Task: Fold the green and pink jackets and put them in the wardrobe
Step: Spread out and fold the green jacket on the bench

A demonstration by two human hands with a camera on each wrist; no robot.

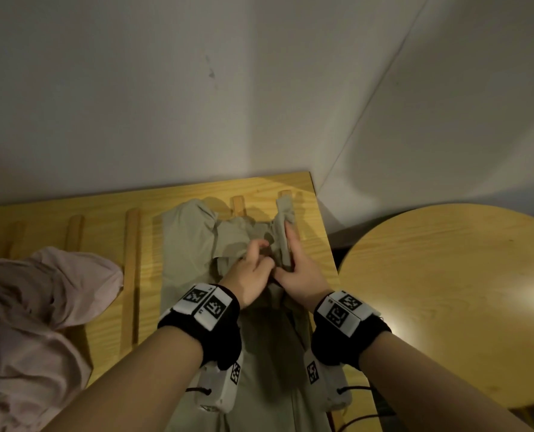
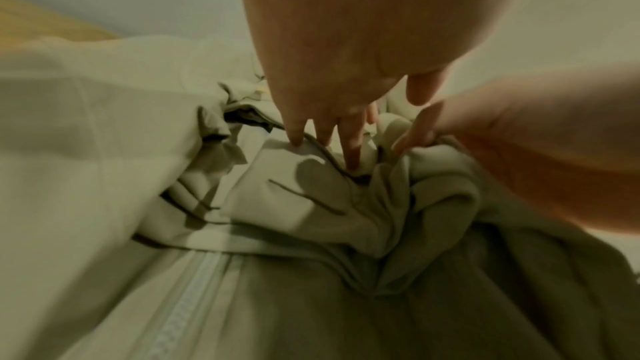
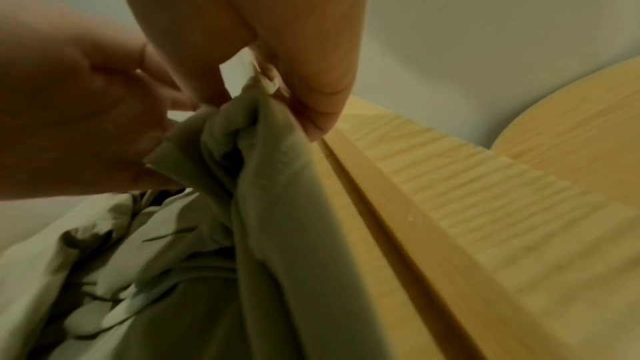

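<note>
The green jacket (image 1: 190,244) lies lengthwise on a slatted wooden surface (image 1: 103,207), zip (image 2: 187,297) facing up. My right hand (image 1: 290,260) grips a bunched fold of it near the right edge, thumb and fingers pinching the cloth (image 3: 294,92). My left hand (image 1: 261,252) is right beside it, with fingertips (image 2: 353,158) poking down into a crease of the green jacket (image 2: 277,201) and the thumb held clear. The pink jacket (image 1: 41,307) sits crumpled at the left, untouched. No wardrobe is in view.
A round wooden table (image 1: 446,275) stands close on the right, just past the surface's right edge. A plain wall rises directly behind the surface. Raised slats (image 1: 133,260) run between the two jackets.
</note>
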